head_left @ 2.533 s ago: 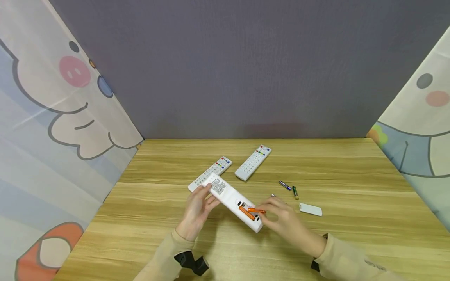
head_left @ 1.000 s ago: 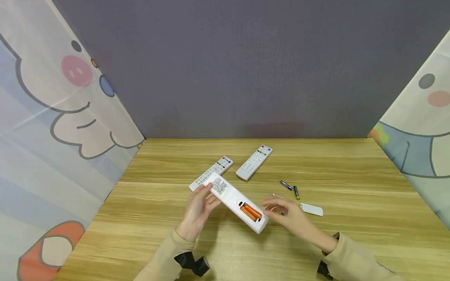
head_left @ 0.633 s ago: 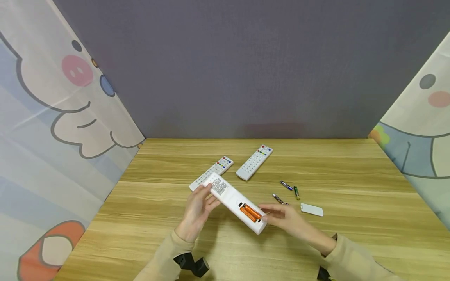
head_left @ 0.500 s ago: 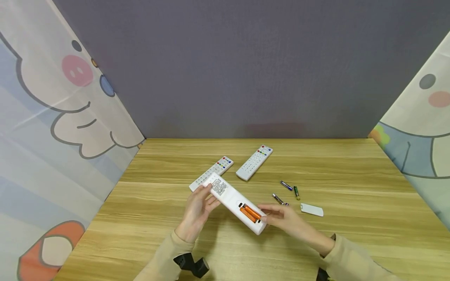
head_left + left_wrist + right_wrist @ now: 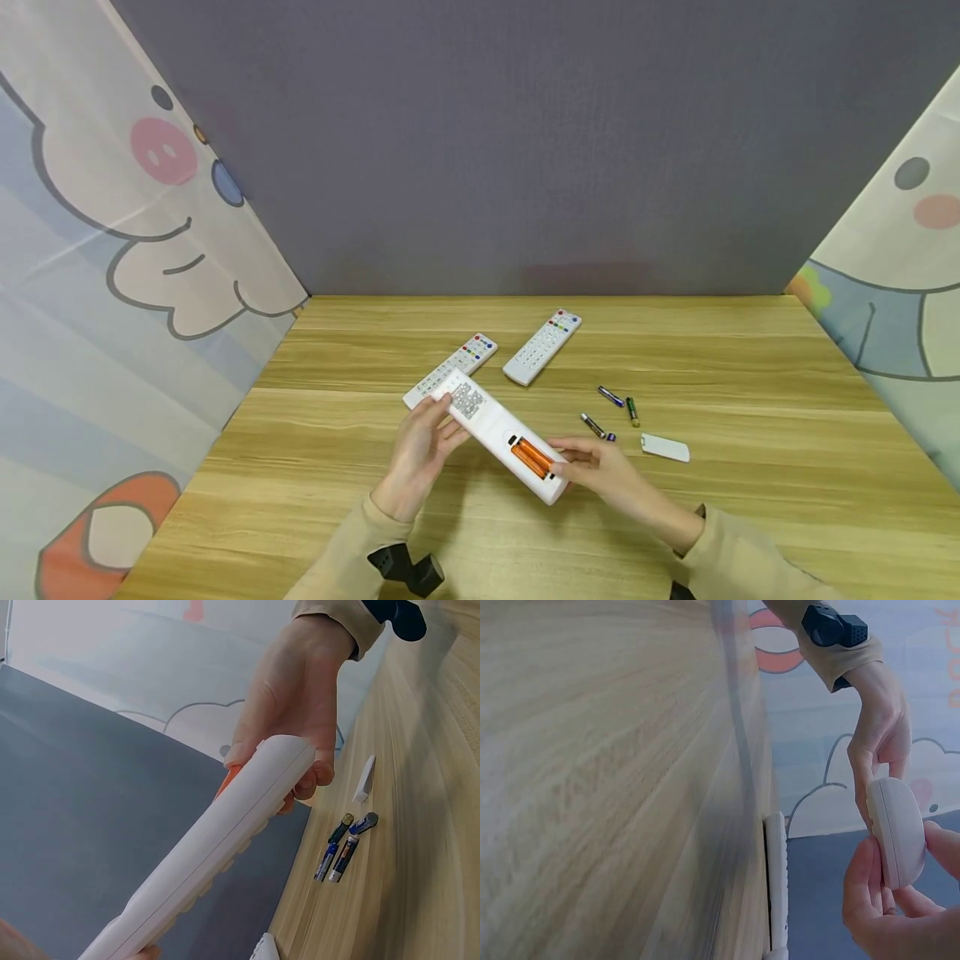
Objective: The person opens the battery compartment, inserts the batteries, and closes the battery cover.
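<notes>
A white remote control is held back side up over the table, tilted down to the right. My left hand grips its upper end, thumb on the back. Two orange batteries lie side by side in its uncovered battery compartment. My right hand holds the lower end: the thumb is on the back beside the batteries, the fingers underneath. The right wrist view shows this end of the remote between thumb and fingers. To the right, the white battery cover lies loose on the table.
Two more white remotes, one at left and another at centre, lie buttons up on the wooden table. Several loose batteries lie near the cover, among them a blue one, a green one and a dark one. A grey wall stands behind.
The second orange battery, earlier pinched in my right hand, now lies in the compartment. My right hand let go of it, drew back slightly, then took hold of the remote's lower end.
</notes>
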Available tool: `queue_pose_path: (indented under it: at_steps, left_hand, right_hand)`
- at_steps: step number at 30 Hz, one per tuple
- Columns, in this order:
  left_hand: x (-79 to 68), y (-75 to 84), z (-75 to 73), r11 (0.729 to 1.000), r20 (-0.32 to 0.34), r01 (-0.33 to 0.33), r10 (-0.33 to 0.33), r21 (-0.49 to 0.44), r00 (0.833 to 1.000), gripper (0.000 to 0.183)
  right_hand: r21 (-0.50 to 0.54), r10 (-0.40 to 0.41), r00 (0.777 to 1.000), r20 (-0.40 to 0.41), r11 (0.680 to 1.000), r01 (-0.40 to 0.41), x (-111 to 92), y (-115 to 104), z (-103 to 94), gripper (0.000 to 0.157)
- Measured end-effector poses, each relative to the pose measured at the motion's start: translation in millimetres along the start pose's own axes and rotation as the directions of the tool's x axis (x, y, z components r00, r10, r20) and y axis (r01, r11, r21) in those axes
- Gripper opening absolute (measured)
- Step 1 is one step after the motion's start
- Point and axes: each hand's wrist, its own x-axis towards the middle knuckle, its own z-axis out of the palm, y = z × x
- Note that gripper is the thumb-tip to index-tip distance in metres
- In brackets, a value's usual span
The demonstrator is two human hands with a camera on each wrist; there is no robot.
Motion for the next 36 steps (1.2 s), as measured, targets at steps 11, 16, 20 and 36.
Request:
queue_pose_path:
  at_steps: [11, 16, 20, 36]
  left_hand:
    - [-3.3, 1.4, 5.0, 1.000, 0.000, -0.016, 0.016, 0.014, 1.000, 0.034]
    - [-3.9, 1.3, 5.5, 1.000, 0.000, -0.022, 0.022, 0.014, 1.000, 0.033]
    - [-4.2, 2.3, 6.1, 1.000, 0.000, -0.020, 0.020, 0.011, 1.000, 0.033]
    - [-4.7, 7.0, 2.7, 1.000, 0.014, -0.002, 0.003, -0.008, 1.000, 0.037]
  right_hand:
    - [0.043, 0.048, 0.998, -0.043, 0.998, -0.046, 4, 1, 5.5, 0.048]
    - [0.060, 0.060, 0.997, -0.052, 0.997, -0.057, 4, -2, 6.8, 0.045]
    - [0.070, 0.064, 0.996, -0.054, 0.996, -0.060, 4, -2, 7.2, 0.043]
    - [-0.047, -0.036, 0.999, 0.026, 0.998, 0.037, 1, -5, -5.9, 0.037]
